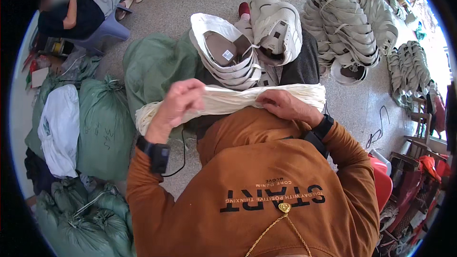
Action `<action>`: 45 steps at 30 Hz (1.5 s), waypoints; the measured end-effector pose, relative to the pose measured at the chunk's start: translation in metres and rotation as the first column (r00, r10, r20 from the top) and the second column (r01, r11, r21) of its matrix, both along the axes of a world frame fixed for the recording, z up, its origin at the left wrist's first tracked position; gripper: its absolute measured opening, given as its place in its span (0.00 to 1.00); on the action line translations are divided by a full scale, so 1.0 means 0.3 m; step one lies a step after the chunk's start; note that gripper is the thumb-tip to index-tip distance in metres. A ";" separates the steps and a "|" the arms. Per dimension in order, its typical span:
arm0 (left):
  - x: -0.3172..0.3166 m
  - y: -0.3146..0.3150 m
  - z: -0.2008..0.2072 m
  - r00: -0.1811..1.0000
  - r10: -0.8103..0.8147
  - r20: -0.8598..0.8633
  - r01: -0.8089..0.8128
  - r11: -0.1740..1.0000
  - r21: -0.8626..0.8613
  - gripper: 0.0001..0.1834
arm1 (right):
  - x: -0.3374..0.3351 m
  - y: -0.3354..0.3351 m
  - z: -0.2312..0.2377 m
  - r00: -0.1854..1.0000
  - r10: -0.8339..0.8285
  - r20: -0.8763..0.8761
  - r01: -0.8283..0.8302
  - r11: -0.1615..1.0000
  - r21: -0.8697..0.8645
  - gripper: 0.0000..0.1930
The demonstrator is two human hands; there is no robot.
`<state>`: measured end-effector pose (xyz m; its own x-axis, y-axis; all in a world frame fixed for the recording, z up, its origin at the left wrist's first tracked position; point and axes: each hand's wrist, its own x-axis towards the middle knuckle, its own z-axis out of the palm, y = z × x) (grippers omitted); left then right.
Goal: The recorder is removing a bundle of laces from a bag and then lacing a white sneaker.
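A long bundle of cream cord or laces [233,99] lies across my lap. My right hand [284,104] rests on its right part, with bent fingers and thumb pressed to the strands. Over the left part my left hand [183,100] is raised, its fingers curled together and slightly blurred; what they hold, if anything, I cannot make out. Just beyond the bundle, a nested stack of pale shoe uppers [245,74] leans with its opening toward me. Beside it on the right stands another group of whitish-grey shoe uppers [281,31].
Tall stacks of grey shoe uppers [345,24] stand on the speckled floor at the right. Stuffed green sacks [105,126] and a white sack [61,128] line the left. At the far left a person [78,16] sits on a blue plastic stool [107,33].
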<state>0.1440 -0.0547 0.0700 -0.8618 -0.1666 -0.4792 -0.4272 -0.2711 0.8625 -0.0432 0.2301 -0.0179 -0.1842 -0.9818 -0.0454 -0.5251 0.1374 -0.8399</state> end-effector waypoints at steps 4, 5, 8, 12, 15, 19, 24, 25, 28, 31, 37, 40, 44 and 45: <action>0.064 -0.115 0.075 0.969 0.194 -0.150 -0.163 0.966 0.200 0.05 | 0.010 -0.021 0.031 1.000 -0.017 0.017 0.018 0.999 -0.027 0.10; 0.062 -0.121 0.102 0.954 0.260 -0.149 -0.217 0.943 0.254 0.05 | 0.007 -0.021 0.028 1.000 0.010 0.026 -0.010 1.000 -0.005 0.10; 0.042 -0.127 0.144 0.965 0.237 -0.114 -0.214 0.959 0.187 0.06 | -0.011 -0.034 0.057 0.989 -0.011 0.146 -0.006 0.993 0.115 0.11; -0.002 -0.101 0.139 0.991 0.090 -0.101 -0.097 0.993 -0.070 0.06 | -0.034 -0.101 0.146 0.988 -0.145 0.046 0.151 0.972 -0.178 0.17; -0.035 -0.109 0.143 0.988 0.100 -0.122 -0.091 0.993 0.072 0.07 | -0.030 -0.130 0.042 0.931 -0.066 -0.358 -0.023 0.970 -0.240 0.36; 0.028 -0.264 0.148 0.911 0.387 -0.143 -0.343 0.902 0.262 0.07 | -0.023 -0.147 0.011 0.971 -0.021 -0.237 0.019 1.000 -0.010 0.29; 0.115 -0.497 0.184 0.778 0.589 -0.220 -0.454 0.768 0.452 0.07 | -0.048 -0.048 -0.102 0.969 -0.045 -0.242 0.048 0.999 0.003 0.27; 0.125 -0.556 0.210 0.743 0.605 -0.285 -0.428 0.757 0.493 0.07 | -0.056 -0.026 -0.132 0.972 -0.019 -0.236 0.037 0.997 0.070 0.26; 0.244 -0.809 0.210 0.588 0.715 -0.379 -0.507 0.690 0.516 0.07 | -0.053 -0.019 -0.119 0.966 -0.061 -0.253 0.081 0.994 0.069 0.23; 0.466 -1.140 0.269 0.498 0.727 -0.472 -0.496 0.685 0.533 0.10 | -0.053 -0.034 -0.130 0.967 -0.026 -0.252 0.046 0.996 0.075 0.23; 0.841 -1.430 0.593 0.825 0.176 -0.537 -0.499 -0.219 -0.838 0.09 | -0.072 -0.034 -0.141 0.977 0.035 -0.209 0.015 0.972 0.232 0.24; 0.657 -1.310 0.589 0.940 0.158 -0.304 -0.315 0.050 -0.948 0.11 | -0.096 -0.073 -0.114 0.950 0.198 -0.240 -0.130 0.954 0.270 0.26; 0.159 -0.589 0.404 0.997 -0.018 -0.076 -0.063 0.390 -0.919 0.08 | -0.066 -0.182 0.144 0.993 -0.009 -0.119 -0.019 0.972 -0.232 0.27; 0.048 -0.349 0.403 0.982 -0.190 0.002 0.087 0.441 -0.894 0.08 | -0.047 -0.218 0.217 0.999 -0.044 0.006 0.043 0.938 -0.344 0.27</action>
<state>0.1585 -0.1593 0.1908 -0.9414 -0.3303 -0.0680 -0.2975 0.7184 0.6287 -0.0573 0.1645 0.0473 -0.2270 -0.9285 0.2937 -0.5266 -0.1367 -0.8390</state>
